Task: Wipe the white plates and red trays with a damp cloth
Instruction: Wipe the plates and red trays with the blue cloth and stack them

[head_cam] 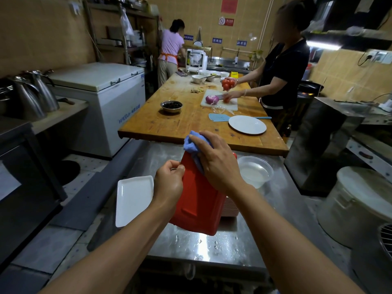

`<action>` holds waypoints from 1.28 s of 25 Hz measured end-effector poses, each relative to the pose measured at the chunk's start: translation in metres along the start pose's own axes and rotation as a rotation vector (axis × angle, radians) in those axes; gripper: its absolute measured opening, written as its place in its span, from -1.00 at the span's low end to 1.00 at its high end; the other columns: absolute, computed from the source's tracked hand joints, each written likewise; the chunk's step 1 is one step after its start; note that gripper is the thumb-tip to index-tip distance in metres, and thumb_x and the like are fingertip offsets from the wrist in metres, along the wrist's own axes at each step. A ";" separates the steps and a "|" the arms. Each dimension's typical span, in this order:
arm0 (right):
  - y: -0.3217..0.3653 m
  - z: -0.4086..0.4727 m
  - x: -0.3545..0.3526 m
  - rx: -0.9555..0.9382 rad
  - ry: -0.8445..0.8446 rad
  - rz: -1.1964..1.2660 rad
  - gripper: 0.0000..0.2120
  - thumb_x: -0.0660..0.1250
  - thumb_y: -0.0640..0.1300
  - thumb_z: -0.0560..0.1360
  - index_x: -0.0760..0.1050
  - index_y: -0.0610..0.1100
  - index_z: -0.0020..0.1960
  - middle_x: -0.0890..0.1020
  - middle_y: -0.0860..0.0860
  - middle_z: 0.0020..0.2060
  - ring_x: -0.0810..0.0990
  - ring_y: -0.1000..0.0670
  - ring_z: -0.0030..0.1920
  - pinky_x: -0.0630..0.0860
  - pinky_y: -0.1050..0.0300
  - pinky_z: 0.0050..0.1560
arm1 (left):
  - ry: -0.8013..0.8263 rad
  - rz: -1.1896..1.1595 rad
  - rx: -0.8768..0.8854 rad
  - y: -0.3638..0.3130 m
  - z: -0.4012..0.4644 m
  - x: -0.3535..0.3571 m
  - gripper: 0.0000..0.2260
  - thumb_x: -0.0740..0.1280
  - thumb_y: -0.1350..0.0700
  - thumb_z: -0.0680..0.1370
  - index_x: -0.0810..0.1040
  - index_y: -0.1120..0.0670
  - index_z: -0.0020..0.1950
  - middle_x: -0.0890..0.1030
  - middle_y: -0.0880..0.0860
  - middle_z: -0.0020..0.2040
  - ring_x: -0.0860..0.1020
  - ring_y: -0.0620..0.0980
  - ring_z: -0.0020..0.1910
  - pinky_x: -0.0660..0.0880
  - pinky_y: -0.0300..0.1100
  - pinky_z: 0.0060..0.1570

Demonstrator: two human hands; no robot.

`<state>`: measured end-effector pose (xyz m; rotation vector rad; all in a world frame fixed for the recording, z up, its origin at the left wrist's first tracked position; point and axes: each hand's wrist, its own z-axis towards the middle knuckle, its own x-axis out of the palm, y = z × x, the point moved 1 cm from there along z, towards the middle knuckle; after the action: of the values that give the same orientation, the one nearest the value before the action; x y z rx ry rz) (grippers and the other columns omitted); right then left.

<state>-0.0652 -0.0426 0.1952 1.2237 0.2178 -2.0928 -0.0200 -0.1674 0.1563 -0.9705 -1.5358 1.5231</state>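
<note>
A red tray (197, 200) is held tilted above the steel table (203, 245), its back side facing me. My left hand (168, 184) grips the tray's left edge. My right hand (216, 164) presses a bunched blue cloth (192, 145) against the tray's upper end. A stack of more red trays (230, 207) lies under it on the right. One white rectangular plate (133, 200) rests at the table's left edge. A round white plate (247, 124) sits on the wooden table (169, 128) beyond.
A clear plastic bowl of water (255, 171) stands right of the tray. A person (282, 75) cuts vegetables at the wooden table, another stands at the back. A chest freezer (101, 98) is on the left and a large white lidded bucket (358, 204) on the right.
</note>
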 end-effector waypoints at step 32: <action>-0.056 -0.061 -0.015 0.688 -0.173 0.818 -0.89 0.42 -0.22 0.36 0.56 -0.15 -0.13 0.66 -0.10 -0.29 0.61 0.04 -0.28 0.59 0.08 -0.21 | 0.221 -0.095 -0.141 -0.020 0.020 0.021 -0.61 0.34 0.07 0.53 0.30 0.09 0.29 0.53 0.14 0.19 0.57 0.02 0.03 0.54 -0.06 -0.10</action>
<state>-0.0536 0.0343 0.1641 1.1889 -0.9931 -1.5307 -0.0471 -0.1573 0.1762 -1.0911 -1.5215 1.2117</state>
